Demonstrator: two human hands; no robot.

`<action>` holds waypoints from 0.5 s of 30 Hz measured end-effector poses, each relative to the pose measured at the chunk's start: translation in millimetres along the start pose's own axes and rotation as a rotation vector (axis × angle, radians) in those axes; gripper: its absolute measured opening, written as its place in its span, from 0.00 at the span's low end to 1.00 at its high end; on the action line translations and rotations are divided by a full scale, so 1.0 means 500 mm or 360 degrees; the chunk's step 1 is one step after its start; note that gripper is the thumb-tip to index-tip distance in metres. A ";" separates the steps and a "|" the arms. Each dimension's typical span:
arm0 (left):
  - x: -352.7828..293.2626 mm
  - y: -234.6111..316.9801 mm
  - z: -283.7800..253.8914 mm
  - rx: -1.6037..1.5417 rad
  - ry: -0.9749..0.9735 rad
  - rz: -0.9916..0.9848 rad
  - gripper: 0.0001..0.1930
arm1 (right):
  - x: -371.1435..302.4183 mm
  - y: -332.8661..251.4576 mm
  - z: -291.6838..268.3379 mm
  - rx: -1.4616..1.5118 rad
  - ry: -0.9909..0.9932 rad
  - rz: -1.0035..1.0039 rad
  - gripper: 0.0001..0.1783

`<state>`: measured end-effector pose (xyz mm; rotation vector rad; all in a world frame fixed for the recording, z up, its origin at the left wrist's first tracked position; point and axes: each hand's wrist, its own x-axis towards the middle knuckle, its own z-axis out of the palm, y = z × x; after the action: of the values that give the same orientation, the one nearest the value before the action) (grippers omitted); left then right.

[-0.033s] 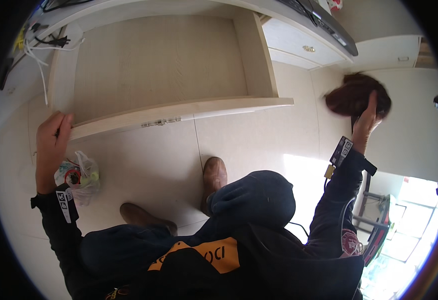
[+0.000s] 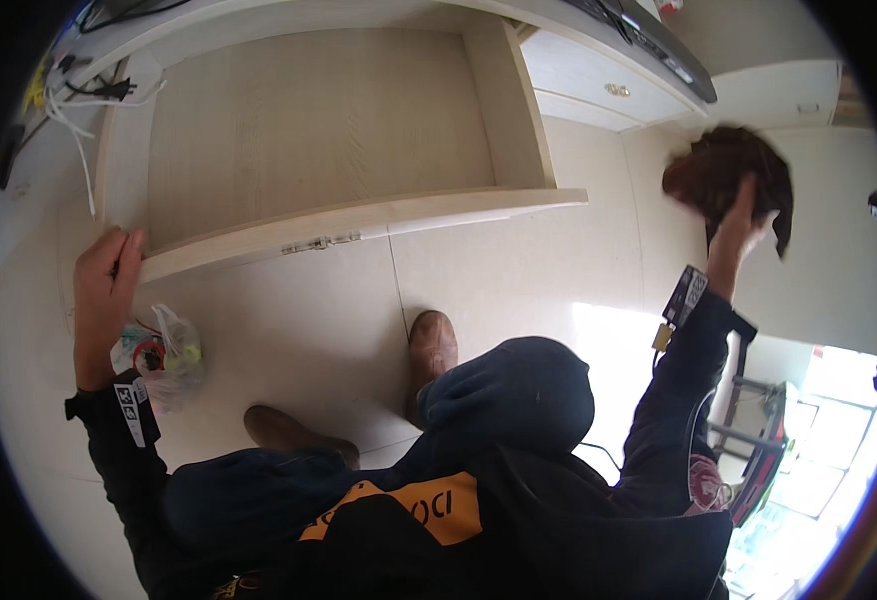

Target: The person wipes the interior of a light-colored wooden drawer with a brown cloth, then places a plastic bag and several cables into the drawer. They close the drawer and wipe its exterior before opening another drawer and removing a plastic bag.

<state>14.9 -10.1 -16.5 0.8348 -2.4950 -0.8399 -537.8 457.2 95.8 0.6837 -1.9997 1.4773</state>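
Right hand: closed on a bunched cloth, one digit laid up the near side; the other fingers I can't make out behind the folds.
Cloth: dark red-brown, held up off to the right, past the end of the drawer, with a pale panel behind it. Can't tell if they touch. It's blurry too, so don't quote me on the fabric.
Cloth feel: my guess is light, floppy and not slippery, nothing you could break. One corner droops below the hand.
Where to grab it: I'd say a fat handful from the middle, since a pinch at the edge would probably leave the rest flapping.
Left hand: fingers curled on the drawer's near left corner, nothing else in it that I can see.
Drawer: pulled out, pale wood, grain showing on the bottom. Feels like a stiff, heavyish thing to me; the corner looks a decent hold, or the handle mid-front.
Left side: black plug and white cord by the drawer's far left, plastic bag on the floor near the left wrist.
Right of drawer: another drawer front with a small knob.
Floor: pale tiles, brown shoes below the drawer.
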 end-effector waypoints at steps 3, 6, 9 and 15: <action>-0.002 -0.014 0.005 -0.0051 -0.0020 -0.0011 0.17 | 0.031 -0.025 -0.010 -0.0868 -0.0478 0.0105 0.25; -0.008 -0.023 0.001 -0.0045 -0.0079 -0.0076 0.17 | 0.063 -0.045 -0.016 -0.0274 0.0044 0.0372 0.23; -0.006 -0.028 0.001 -0.0086 -0.0080 -0.0099 0.17 | 0.065 -0.063 -0.023 -0.1264 -0.0698 0.0290 0.30; -0.007 -0.038 0.004 -0.0103 -0.0075 -0.0084 0.17 | 0.011 -0.100 -0.042 -0.0738 -0.0586 0.0198 0.27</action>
<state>24.5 -19.2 -30.8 0.8723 -2.4816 -0.9636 -504.6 463.8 138.9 0.6699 -2.5869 0.9351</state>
